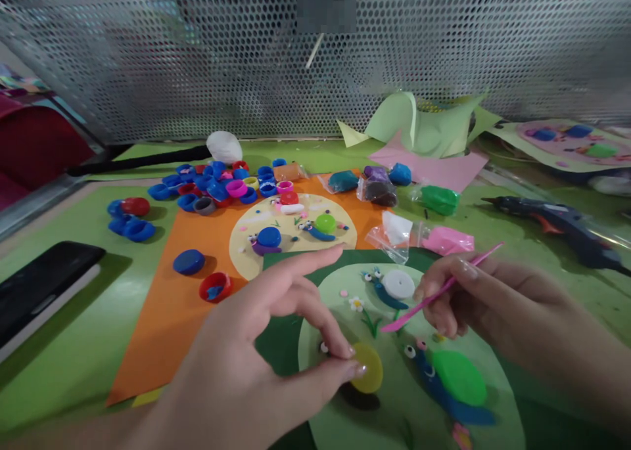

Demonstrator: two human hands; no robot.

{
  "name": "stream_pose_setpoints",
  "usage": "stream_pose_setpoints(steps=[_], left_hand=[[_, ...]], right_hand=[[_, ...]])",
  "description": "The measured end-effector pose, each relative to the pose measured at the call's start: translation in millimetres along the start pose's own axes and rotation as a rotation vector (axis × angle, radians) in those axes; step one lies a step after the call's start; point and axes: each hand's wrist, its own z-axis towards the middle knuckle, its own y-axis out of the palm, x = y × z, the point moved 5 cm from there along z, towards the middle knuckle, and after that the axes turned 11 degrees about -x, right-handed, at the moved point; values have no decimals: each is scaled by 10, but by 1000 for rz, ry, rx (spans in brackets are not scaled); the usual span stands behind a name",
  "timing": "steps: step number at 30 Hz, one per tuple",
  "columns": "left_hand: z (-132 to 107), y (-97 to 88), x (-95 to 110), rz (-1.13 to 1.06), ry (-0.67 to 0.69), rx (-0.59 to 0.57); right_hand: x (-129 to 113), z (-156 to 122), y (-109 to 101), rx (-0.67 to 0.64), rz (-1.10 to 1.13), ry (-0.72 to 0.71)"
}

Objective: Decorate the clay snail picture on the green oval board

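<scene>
My left hand [266, 345] pinches the left edge of a round yellow cap [371, 369] between thumb and finger, its index finger stretched out above. A dark shape lies just under the cap; whether clay or shadow, I cannot tell. My right hand [486, 299] holds a pink modelling tool [434, 297], its flat tip over a pale green paper oval [315, 305]. On that oval are a blue clay snail with a white cap shell [398, 284], a clay flower [355, 303] and a bigger snail with a green shell [461, 376]. Fingers partly hide a googly eye [323, 347].
Bottle caps [217, 186] lie heaped behind a finished snail picture [340, 243]. Bagged clay [438, 200] sits at centre right, a glue gun [557, 223] at right, a phone [44, 286] at left. Cut paper [419, 125] leans near the perforated metal panel [221, 62].
</scene>
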Motion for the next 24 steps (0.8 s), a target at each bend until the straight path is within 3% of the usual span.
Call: stream_pose_setpoints(steps=[4,10,14,24], left_hand=[[26,42,-80,-164,-167,-86],[19,89,-44,-260,-328,-211],[-5,138,-50,-419,-425,-204],[-50,210,-60,-580,-465,-245]], right_hand=[[-53,-66,2,47,-103,-17],[-98,-180,55,68,-183,-34],[-103,-216,97,87,-208,-41],[-158,-136,176,47,-111,16]])
